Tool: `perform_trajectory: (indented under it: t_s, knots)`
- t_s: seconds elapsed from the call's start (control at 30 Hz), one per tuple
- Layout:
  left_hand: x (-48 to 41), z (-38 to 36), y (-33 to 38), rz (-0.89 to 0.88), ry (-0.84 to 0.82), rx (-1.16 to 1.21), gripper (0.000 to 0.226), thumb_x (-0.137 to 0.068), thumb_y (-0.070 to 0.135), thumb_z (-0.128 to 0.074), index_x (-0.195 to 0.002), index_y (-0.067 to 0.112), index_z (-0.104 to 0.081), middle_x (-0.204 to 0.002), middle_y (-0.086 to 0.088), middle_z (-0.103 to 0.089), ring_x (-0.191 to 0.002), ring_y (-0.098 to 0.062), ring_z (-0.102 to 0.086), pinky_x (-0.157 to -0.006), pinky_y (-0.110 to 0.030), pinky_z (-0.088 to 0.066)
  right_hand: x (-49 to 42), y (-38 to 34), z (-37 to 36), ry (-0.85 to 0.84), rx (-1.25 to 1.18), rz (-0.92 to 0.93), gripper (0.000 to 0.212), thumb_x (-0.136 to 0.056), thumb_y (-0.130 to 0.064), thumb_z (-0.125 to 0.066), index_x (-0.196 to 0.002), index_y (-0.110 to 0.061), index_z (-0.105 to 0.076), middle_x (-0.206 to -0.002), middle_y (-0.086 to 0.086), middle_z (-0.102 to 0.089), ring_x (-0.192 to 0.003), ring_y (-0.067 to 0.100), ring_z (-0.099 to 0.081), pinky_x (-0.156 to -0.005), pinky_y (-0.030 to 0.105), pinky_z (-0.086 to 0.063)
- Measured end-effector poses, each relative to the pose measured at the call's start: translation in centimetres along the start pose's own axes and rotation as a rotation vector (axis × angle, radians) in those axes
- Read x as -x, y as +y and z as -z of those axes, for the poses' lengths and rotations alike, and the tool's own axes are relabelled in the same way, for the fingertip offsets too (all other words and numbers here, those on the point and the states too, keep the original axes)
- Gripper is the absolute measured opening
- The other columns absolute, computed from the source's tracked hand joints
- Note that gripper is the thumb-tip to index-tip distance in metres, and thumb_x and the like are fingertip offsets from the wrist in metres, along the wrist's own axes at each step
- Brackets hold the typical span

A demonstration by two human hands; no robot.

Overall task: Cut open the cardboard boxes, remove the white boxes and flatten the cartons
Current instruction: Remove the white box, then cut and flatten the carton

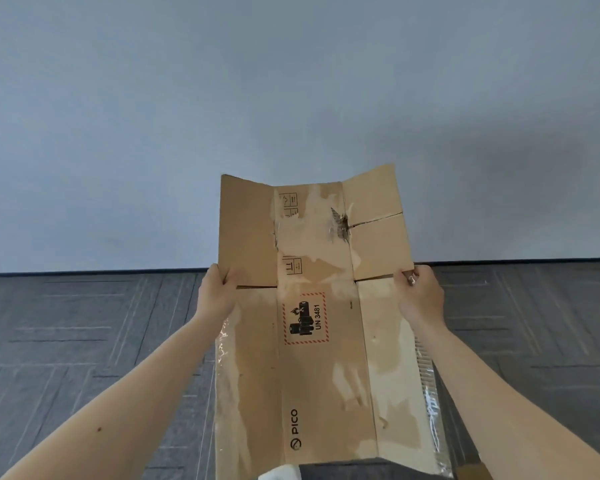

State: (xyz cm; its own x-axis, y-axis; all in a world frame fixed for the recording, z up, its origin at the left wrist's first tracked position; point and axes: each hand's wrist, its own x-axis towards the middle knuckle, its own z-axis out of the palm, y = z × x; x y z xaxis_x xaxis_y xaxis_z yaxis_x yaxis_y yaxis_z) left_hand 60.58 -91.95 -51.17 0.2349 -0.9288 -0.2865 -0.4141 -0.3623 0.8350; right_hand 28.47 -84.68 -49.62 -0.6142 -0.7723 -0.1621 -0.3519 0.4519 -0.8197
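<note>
The carton [323, 368] was held in the air before the person, opened nearly flat, its long axis running straight away from the body. The left hand [215, 296] gripped the left edge and the right hand [421, 295] the right edge, fingers curled round the board, both level at the flap crease. Neither was nearer; lowering it flat likely required both

Office-like room: grey carpet tiles [84, 341] below a plain pale wall [187, 98].
</note>
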Motion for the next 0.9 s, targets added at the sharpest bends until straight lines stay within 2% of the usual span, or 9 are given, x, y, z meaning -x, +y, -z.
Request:
perform_trajectory:
  t_s: [0.1, 0.2, 0.37, 0.5, 0.6, 0.7, 0.8, 0.9]
  knots:
    - [-5.6, -3.6, -4.7, 0.071, -0.046, -0.039, 0.024, -0.105, 0.028, -0.045, -0.101, 0.005, -0.05, -0.094, -0.007, -0.056, -0.084, -0.024, -0.051, -0.074, -0.038, -0.043, -3.9, 3.7, -5.2, -0.024, 0.049, -0.059, 0.023, -0.098, -0.024, -0.053, -0.114, -0.008, -0.056, -0.1, 0.001, -0.061, -0.097, 0.024, -0.057, -0.074, 0.032, -0.041]
    - [-9.7, -7.5, -9.6, 0.141, -0.091, -0.086, 0.026, -0.106, 0.028, -0.043, -0.109, 0.003, -0.05, -0.099, -0.009, -0.057, -0.087, -0.022, -0.051, -0.077, -0.038, -0.044, -6.8, 8.5, -9.5, -0.048, 0.118, -0.123, 0.016, -0.099, -0.021, -0.051, -0.107, -0.009, -0.056, -0.092, -0.001, -0.059, -0.094, 0.024, -0.055, -0.066, 0.032, -0.039]
    - [-16.3, -14.9, -18.3, 0.182, -0.154, -0.157, 0.026, -0.107, 0.026, -0.041, -0.1, 0.001, -0.047, -0.088, -0.005, -0.047, -0.078, -0.019, -0.044, -0.068, -0.033, -0.037, -11.9, 18.8, -17.1, -0.092, 0.167, -0.229, 0.015, -0.097, -0.021, -0.05, -0.104, -0.01, -0.058, -0.09, -0.001, -0.061, -0.096, 0.028, -0.056, -0.07, 0.033, -0.039]
    - [-20.7, -20.7, -26.5, 0.218, -0.203, -0.201, 0.032, -0.108, 0.029, -0.037, -0.105, -0.002, -0.045, -0.093, -0.007, -0.046, -0.083, -0.02, -0.044, -0.073, -0.035, -0.036, -15.0, 27.7, -23.0, -0.148, 0.203, -0.272, 0.021, -0.1, -0.019, -0.048, -0.116, -0.008, -0.055, -0.102, 0.003, -0.059, -0.103, 0.028, -0.054, -0.076, 0.033, -0.037]
    - [-23.9, -24.6, -32.3, 0.249, -0.222, -0.204, 0.034, -0.108, 0.031, -0.036, -0.111, -0.001, -0.047, -0.101, -0.011, -0.052, -0.088, -0.022, -0.047, -0.078, -0.037, -0.038, -17.2, 33.9, -26.9, -0.179, 0.214, -0.298, 0.019, -0.101, -0.019, -0.048, -0.114, -0.007, -0.055, -0.104, 0.006, -0.06, -0.102, 0.028, -0.054, -0.076, 0.033, -0.037]
    - [-26.3, -27.9, -37.2, 0.273, -0.239, -0.193, 0.032, -0.108, 0.031, -0.035, -0.104, 0.002, -0.047, -0.098, -0.008, -0.053, -0.086, -0.022, -0.048, -0.076, -0.036, -0.039, -19.2, 39.5, -30.1, -0.206, 0.219, -0.311, 0.02, -0.101, -0.021, -0.048, -0.114, -0.008, -0.055, -0.111, 0.009, -0.063, -0.104, 0.028, -0.056, -0.078, 0.035, -0.042]
    - [-28.5, -30.6, -41.2, 0.285, -0.241, -0.179, 0.029, -0.108, 0.032, -0.035, -0.105, 0.006, -0.049, -0.1, -0.007, -0.056, -0.089, -0.023, -0.052, -0.078, -0.038, -0.042, -21.4, 43.6, -33.2, -0.227, 0.221, -0.31, 0.026, -0.102, -0.023, -0.046, -0.124, -0.01, -0.054, -0.122, 0.007, -0.059, -0.11, 0.026, -0.054, -0.085, 0.037, -0.045]
    - [-30.6, -32.7, -44.2, 0.268, -0.223, -0.184, 0.025, -0.108, 0.029, -0.036, -0.096, 0.011, -0.048, -0.091, -0.002, -0.053, -0.082, -0.02, -0.049, -0.072, -0.034, -0.039, -23.4, 46.6, -36.4, -0.24, 0.203, -0.299, 0.029, -0.102, -0.021, -0.047, -0.128, -0.012, -0.054, -0.127, 0.006, -0.057, -0.107, 0.021, -0.053, -0.082, 0.033, -0.042]
